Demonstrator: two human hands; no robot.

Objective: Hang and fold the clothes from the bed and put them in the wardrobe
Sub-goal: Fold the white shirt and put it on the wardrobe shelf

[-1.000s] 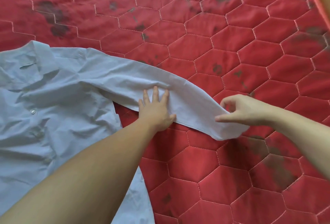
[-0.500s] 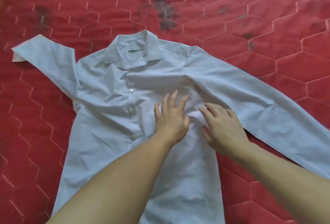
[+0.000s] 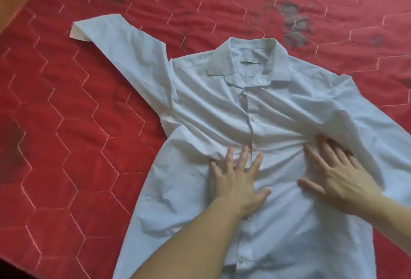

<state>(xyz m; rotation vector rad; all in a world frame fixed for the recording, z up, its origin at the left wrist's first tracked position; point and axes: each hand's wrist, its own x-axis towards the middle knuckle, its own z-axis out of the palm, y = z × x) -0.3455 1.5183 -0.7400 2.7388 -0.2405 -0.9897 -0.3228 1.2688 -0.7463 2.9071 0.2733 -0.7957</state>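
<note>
Both hands have slid lower on the shirt (image 3: 278,223) since half a second back, and the view has swung left, bringing the far cuff and more of the bed into sight. Pale blue shirt lies face up, buttoned, collar away from the person, on the red quilted bedspread (image 3: 77,156). Left hand (image 3: 235,181) flat, fingers spread, pressing the chest by the button placket. Right hand (image 3: 338,176) flat too, fingers straight, fingertips touching the right sleeve's lower edge. Left sleeve (image 3: 124,56) angles up-left, cuff folded under.
</note>
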